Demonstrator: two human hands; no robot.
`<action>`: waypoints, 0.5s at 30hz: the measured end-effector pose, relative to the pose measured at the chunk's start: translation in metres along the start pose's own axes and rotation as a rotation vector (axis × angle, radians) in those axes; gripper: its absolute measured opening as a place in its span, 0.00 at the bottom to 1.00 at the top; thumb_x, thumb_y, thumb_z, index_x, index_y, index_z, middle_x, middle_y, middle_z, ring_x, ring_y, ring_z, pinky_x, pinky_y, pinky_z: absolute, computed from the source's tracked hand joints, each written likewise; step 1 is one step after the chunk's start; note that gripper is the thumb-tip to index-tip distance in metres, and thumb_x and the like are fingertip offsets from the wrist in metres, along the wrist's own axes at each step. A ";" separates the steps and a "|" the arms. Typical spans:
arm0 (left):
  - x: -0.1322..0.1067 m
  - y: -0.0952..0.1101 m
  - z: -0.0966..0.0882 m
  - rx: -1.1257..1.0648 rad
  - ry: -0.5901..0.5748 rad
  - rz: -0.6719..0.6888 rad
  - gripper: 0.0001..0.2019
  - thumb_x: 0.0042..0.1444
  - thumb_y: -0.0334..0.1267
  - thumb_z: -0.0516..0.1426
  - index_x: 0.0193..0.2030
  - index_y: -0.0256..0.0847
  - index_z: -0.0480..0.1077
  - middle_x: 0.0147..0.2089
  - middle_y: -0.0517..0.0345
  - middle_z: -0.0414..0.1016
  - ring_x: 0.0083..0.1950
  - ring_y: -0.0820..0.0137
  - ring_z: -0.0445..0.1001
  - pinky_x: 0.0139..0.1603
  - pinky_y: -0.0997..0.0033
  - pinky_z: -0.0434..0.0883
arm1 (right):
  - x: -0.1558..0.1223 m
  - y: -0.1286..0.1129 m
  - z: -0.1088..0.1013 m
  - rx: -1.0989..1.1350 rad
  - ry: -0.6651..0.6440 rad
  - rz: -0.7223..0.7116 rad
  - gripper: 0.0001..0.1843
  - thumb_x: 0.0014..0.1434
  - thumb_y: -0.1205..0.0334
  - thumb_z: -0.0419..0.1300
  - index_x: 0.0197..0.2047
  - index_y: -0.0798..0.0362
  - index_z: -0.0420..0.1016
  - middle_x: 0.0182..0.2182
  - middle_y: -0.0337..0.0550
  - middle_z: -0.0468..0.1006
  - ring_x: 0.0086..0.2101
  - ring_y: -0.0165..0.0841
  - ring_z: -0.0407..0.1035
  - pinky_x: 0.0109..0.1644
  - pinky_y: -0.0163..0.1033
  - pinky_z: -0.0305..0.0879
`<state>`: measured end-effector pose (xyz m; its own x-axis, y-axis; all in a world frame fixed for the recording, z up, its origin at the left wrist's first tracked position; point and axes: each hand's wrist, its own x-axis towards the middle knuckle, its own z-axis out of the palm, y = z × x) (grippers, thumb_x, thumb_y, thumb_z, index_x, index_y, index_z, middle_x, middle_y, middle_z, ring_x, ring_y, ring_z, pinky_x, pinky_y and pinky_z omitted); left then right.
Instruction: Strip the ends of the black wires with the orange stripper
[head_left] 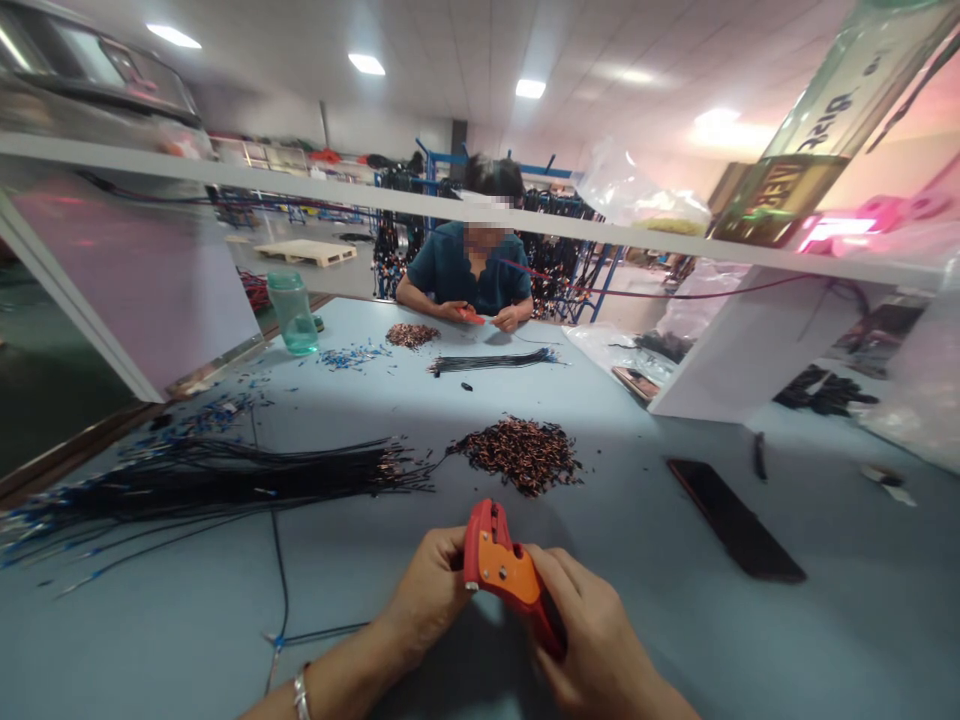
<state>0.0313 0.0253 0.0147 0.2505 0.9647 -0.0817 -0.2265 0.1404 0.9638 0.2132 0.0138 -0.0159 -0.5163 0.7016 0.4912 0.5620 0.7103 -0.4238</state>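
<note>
My right hand (592,630) is wrapped round the handles of a red and orange crimping tool (501,570), jaws pointing up and away from me. My left hand (431,590) is closed against the tool's left side, fingers pinched at the jaw; what they pinch is hidden. Just beyond the tool lies a heap of small copper-coloured terminals (523,453). A bundle of black wires (225,480) with blue-tipped ends stretches across the table to the left. One thin black wire (282,590) runs toward my left wrist.
A dark phone (735,520) lies face down at right. Across the blue table (825,620) a person in a dark teal shirt (469,270) works with a similar red tool, beside another terminal heap (411,335), wire bundle (491,361) and a green bottle (292,312). A white shelf (480,210) spans overhead.
</note>
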 end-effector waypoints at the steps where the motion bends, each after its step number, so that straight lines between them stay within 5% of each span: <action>1: 0.000 0.000 0.000 0.004 -0.004 0.006 0.13 0.42 0.45 0.67 0.24 0.35 0.78 0.24 0.60 0.78 0.27 0.73 0.69 0.34 0.75 0.67 | 0.000 0.001 0.001 -0.014 0.015 -0.011 0.30 0.49 0.73 0.53 0.57 0.55 0.58 0.38 0.53 0.74 0.35 0.41 0.71 0.36 0.44 0.72; 15: 0.000 -0.004 -0.002 -0.030 -0.040 0.022 0.14 0.40 0.46 0.69 0.24 0.36 0.78 0.25 0.57 0.79 0.29 0.68 0.74 0.37 0.71 0.71 | -0.003 0.007 0.007 -0.166 0.055 -0.086 0.21 0.52 0.73 0.49 0.51 0.57 0.60 0.29 0.50 0.75 0.25 0.39 0.71 0.26 0.39 0.67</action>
<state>0.0304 0.0254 0.0098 0.2823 0.9580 -0.0499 -0.2604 0.1266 0.9572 0.2143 0.0170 -0.0258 -0.5331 0.6315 0.5631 0.6190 0.7448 -0.2492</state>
